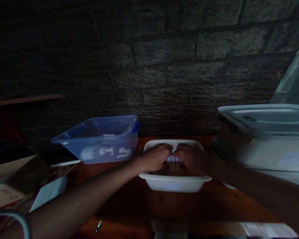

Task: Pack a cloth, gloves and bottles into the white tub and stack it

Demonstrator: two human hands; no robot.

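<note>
Both of my hands reach into a small white plastic tub (174, 184) on the wooden table. My left hand (158, 157) is closed, its fingers curled down inside the tub's left half. Facing it, my right hand (191, 159) is also closed, with the fingers bent inwards. Between them shows a white item with red lettering (173, 159); the hands cover its ends, and its kind is unclear. Brownish contents (175, 170) lie below the hands, too dark to name. What each hand's fingers grip is hidden.
Left of the tub stands a clear bluish bin (102, 141) with white pump bottles (89, 152) inside. A large lidded box (261, 146) is on the right. Cardboard (17, 179) lies at far left. A pen (98, 226) is near the front. A block wall (149, 66) rises behind.
</note>
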